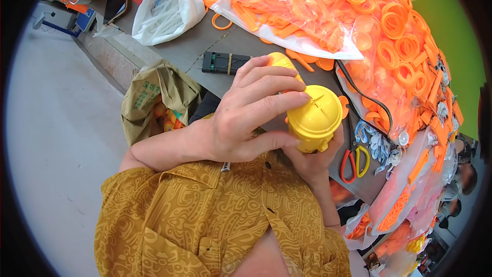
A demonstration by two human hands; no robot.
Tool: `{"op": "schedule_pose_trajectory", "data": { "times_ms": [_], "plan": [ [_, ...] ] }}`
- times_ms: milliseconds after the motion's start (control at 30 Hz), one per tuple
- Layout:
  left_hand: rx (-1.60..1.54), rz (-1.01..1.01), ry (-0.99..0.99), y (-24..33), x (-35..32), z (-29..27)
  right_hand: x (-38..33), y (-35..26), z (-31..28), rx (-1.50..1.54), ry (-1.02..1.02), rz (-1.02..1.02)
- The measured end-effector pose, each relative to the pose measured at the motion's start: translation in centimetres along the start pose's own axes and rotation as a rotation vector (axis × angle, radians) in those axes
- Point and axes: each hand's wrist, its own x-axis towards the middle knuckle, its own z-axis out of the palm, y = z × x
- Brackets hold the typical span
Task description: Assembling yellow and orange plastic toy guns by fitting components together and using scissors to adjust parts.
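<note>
A yellow plastic container (316,118) with a domed top and thin slits in it is in front of my chest. My right hand (316,163) is wrapped round its lower part from below and the right; most of those fingers are hidden behind it. From the left, my left hand (251,105) grips its side, with the fingertips on the dome's edge and the thumb lower down. Another yellow plastic piece (283,62), rounded and ridged, shows just beyond my left fingers; whether they touch it I cannot tell.
A large clear bag of orange plastic parts (318,7) covers the far right of the grey table (177,54). Nearby are a black tool with a rubber band (218,63), a white bag of sticks (166,15), scissors with red and yellow handles (354,165) and a brown sack (148,97).
</note>
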Motion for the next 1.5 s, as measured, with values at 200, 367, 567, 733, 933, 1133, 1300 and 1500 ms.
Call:
{"op": "schedule_pose_trajectory", "data": {
  "times_ms": [200,367,567,733,933,1133,1300,1500],
  "plan": [
    [-0.076,-0.002,-0.048,-1.1,-0.1,0.4,1.5,-2.7,-0.5,0.001,-0.157,-0.077],
    [-0.127,-0.002,-0.072,-0.7,0.2,-0.3,0.7,-2.3,-0.2,-0.012,-0.130,-0.116],
    [-0.147,-0.025,-0.185,-0.6,1.5,-1.5,0.4,-1.9,-0.1,-0.044,-0.118,-0.186],
    [-0.223,0.010,-0.303,-0.8,3.0,-2.1,0.6,-2.1,-0.5,-0.014,-0.159,-0.182],
    [-0.256,0.010,-0.391,-0.4,3.6,-2.0,0.1,-1.5,-0.2,0.100,-0.127,-0.131],
    [0.117,0.088,-0.269,1.0,2.5,-2.5,0.3,-0.9,-0.3,0.142,0.010,-0.052],
    [-0.423,-0.501,-0.112,1.4,-0.8,-1.3,1.1,0.1,-1.8,-0.227,-0.134,-0.258],
    [-1.053,-0.769,-0.148,0.5,-0.5,0.4,1.6,-1.1,-1.4,-0.255,-0.087,-0.259]
  ]
}}
